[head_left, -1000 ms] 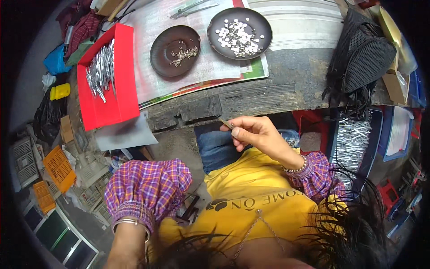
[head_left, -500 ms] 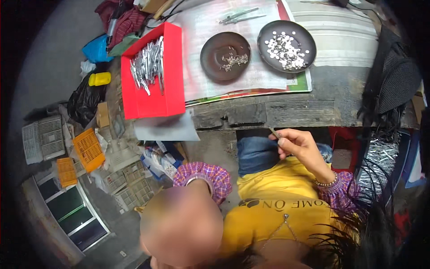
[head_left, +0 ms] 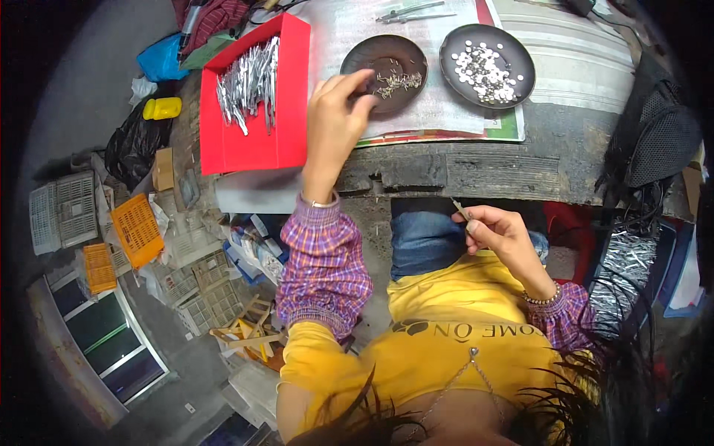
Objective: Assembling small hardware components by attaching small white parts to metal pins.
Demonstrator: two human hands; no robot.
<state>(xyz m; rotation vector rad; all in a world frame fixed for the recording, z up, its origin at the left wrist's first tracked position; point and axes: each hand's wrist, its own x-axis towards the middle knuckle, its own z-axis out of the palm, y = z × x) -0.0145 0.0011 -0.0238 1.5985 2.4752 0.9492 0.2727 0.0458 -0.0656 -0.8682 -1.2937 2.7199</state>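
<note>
My left hand (head_left: 335, 123) reaches over the near left edge of a dark round dish (head_left: 372, 53). Its thumb and index finger are curved and apart, with nothing visible between them. Small metal pins (head_left: 401, 83) lie heaped in this dish. Below the table edge, in front of my lap, my right hand (head_left: 502, 234) pinches a slim metal piece (head_left: 460, 209) between thumb and fingers, its tip pointing up and left. To the right, a second dark dish (head_left: 476, 36) holds small shiny round discs (head_left: 487, 74).
A red box (head_left: 292, 97) of silver metal strips (head_left: 251, 85) sits left of the dishes. Tweezers (head_left: 413, 10) lie behind them. A black mesh bag (head_left: 658, 141) hangs at the right, above a bin of silver strips (head_left: 628, 260). Orange crates (head_left: 137, 230) stand on the floor at left.
My left hand has swung up and forward from near my body to the pin dish. My right hand stays near my lap, still pinching the metal piece. The view has shifted slightly.
</note>
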